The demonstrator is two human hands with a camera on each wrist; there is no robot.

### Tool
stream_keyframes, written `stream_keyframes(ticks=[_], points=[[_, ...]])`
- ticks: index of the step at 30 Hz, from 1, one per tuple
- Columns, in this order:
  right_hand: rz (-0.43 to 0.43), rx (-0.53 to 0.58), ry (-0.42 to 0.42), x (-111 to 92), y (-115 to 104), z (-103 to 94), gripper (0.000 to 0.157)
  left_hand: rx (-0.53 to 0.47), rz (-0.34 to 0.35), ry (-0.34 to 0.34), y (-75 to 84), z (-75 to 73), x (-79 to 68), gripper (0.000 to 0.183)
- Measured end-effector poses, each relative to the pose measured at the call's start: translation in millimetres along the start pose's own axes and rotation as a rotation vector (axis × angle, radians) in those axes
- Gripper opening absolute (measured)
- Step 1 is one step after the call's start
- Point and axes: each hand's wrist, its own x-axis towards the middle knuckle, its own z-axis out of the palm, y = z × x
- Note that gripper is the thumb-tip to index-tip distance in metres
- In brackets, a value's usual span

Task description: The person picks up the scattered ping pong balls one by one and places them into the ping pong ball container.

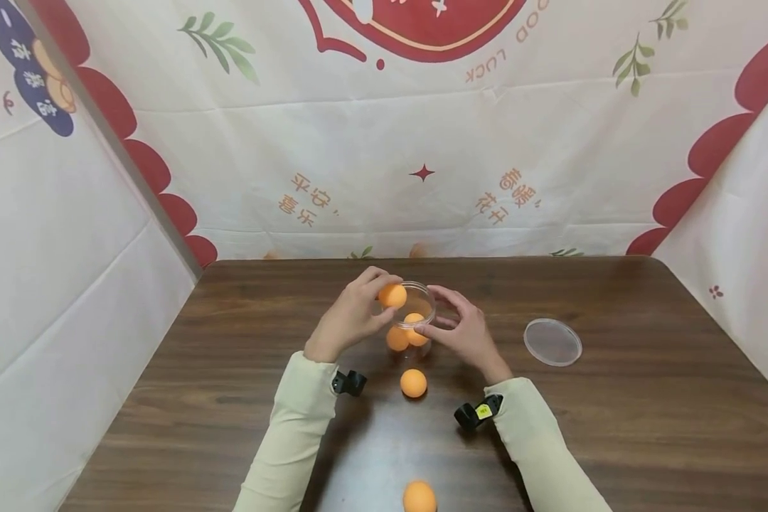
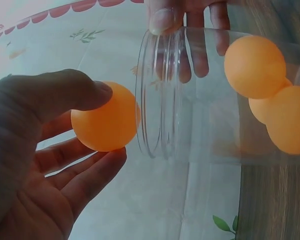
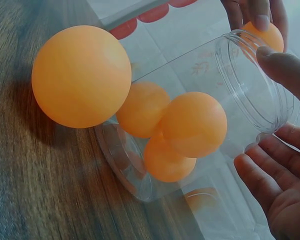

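Observation:
Between thumb and fingers, my left hand [image 1: 352, 315] pinches an orange ping-pong ball [image 2: 105, 120] right at the mouth of a clear plastic jar [image 2: 205, 115]. My right hand [image 1: 464, 331] grips that jar near its ridged rim, thumb on one side and fingers on the other. The jar stands on the table with its mouth uncovered. Inside, low down, lie 3 orange balls [image 3: 194, 124]. Another ping-pong ball [image 1: 413, 383] rests on the table just in front of the jar, large in the right wrist view.
A round clear lid [image 1: 552, 342] lies flat to the right of the right hand. One more orange ball [image 1: 419, 496] sits close to the near edge of the head view. The brown wooden table [image 1: 646, 427] meets printed white cloth [image 1: 371, 142] at back and sides.

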Motion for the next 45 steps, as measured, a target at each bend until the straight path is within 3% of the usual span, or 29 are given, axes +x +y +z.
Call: stream_keyframes(ticks=[8,19,34,45], points=[[0.001,0.003,-0.008,-2.9,-3.4,1.8,0.067,0.004,0.039,-0.005,1.6,6.7,-1.4,0.037],[0.008,-0.007,-0.017,-7.7,-40.3,-1.9,0.064,0.039,0.046,-0.015,4.6,8.4,3.6,0.037],[0.007,-0.019,-0.017,-8.6,-39.1,-2.5,0.064,0.058,0.025,-0.043,4.7,9.9,3.9,0.037],[0.003,-0.031,-0.012,-7.5,-36.3,-2.3,0.064,0.1,0.044,-0.01,4.8,9.7,4.9,0.036]])
